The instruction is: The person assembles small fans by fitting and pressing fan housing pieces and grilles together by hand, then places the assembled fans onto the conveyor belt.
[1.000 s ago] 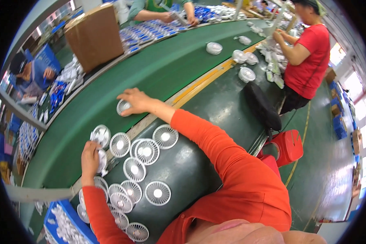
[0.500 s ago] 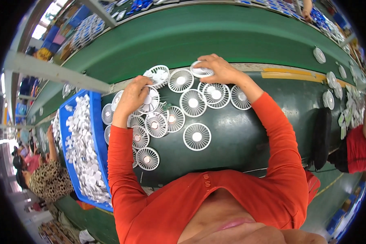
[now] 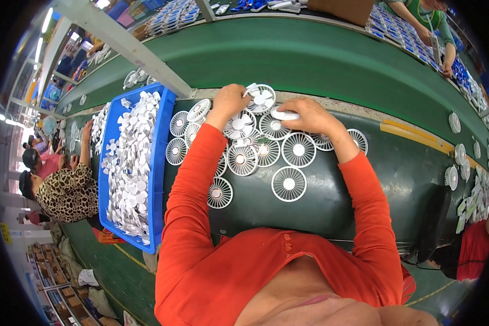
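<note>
White round fan grilles lie bunched on the dark green work surface. My left hand is closed at the far side of the bunch, pinching a small white piece that looks like a fan blade seen edge-on. Beside its fingertips is a grille with a white fan blade inside; another bladed grille lies just below that hand. My right hand grips a white fan grille, tilted nearly edge-on above other grilles. One separate grille lies nearer me.
A blue bin heaped with white fan blades stands at my left. Beyond the ledge runs a green conveyor belt. A metal post rises at the far left. Co-workers sit left and across the belt.
The whole view has swung left, so the bin and grilles appear farther right. My left hand has moved off the bladed grille to the far edge. The grille in my right hand is now tipped edge-on.
</note>
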`<state>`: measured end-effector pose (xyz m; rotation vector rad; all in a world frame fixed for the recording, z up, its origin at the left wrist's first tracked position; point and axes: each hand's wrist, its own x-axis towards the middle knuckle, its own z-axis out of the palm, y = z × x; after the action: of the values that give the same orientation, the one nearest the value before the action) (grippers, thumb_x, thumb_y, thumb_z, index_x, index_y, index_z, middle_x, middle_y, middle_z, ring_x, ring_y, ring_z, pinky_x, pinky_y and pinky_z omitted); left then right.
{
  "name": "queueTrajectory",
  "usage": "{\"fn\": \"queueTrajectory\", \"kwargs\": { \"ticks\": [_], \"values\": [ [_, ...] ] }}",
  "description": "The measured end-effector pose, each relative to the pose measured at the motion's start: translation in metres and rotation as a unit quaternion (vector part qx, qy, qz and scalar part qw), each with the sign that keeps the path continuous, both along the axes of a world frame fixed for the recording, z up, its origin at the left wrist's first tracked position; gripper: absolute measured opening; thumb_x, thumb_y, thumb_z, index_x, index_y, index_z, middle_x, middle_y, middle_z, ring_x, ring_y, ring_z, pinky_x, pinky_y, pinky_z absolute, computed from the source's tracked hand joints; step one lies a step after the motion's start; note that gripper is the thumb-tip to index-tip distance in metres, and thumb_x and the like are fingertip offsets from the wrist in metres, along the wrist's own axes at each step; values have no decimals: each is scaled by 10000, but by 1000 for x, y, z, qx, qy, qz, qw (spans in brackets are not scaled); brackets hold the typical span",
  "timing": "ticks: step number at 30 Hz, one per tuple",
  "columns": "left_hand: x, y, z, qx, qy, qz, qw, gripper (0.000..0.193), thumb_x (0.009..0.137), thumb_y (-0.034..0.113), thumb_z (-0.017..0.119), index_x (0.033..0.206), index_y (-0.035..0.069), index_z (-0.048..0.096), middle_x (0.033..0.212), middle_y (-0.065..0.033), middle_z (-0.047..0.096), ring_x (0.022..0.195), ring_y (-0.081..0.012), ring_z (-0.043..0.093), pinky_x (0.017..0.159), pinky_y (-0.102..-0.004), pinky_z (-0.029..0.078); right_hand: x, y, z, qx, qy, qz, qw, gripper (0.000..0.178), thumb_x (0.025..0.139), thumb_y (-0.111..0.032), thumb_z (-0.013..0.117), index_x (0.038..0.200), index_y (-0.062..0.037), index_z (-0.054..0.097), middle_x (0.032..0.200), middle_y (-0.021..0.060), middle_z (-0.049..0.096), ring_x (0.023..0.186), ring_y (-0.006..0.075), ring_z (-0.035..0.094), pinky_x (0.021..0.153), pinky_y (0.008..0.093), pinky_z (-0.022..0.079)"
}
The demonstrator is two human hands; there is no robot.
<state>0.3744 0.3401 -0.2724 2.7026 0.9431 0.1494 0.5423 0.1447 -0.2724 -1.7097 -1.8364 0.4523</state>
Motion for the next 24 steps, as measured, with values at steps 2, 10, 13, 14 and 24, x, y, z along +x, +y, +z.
{"fn": "queueTrajectory", "kwargs": {
  "ticks": [2,10,13,14,24],
  "values": [
    [3,-4,-8,73,-90,-17,993,229,834,258,601,888,49,679,810,-176,674,821,-379,646,737,-476,507,0,-6,16,-25,85,-53,995,332,785,-199,684,1051,0,666,983,174,688,885,313,657,807,383,499],
    [16,-51,8,-140,-437,-12,888,201,939,192,566,1018,14,519,813,-127,655,752,-260,640,651,-371,479,-18,-10,41,157,458,-170,858,361,844,-150,695,1154,-4,583,924,50,665,709,87,627,459,208,507],
    [25,-69,-8,-340,-528,-17,778,306,971,248,550,1140,-3,592,1004,-41,629,903,-95,558,794,-252,448,-27,0,30,265,277,-221,897,496,769,-119,728,1218,-11,545,1044,117,660,954,184,634,875,311,487],
    [24,-77,-11,-433,-540,-2,722,303,981,225,526,1159,-9,597,1048,-49,627,939,-99,564,827,-253,452,-33,-1,34,272,254,-227,900,547,763,-129,728,1258,-23,519,1120,147,630,999,223,629,891,333,484],
    [30,-109,3,-765,-521,68,372,405,971,363,498,1213,44,561,1156,-101,636,1057,-222,620,908,-391,509,-28,-6,28,258,143,-207,933,515,782,-118,697,1266,-38,541,1241,150,554,1141,266,553,960,349,442]
  ]
}}
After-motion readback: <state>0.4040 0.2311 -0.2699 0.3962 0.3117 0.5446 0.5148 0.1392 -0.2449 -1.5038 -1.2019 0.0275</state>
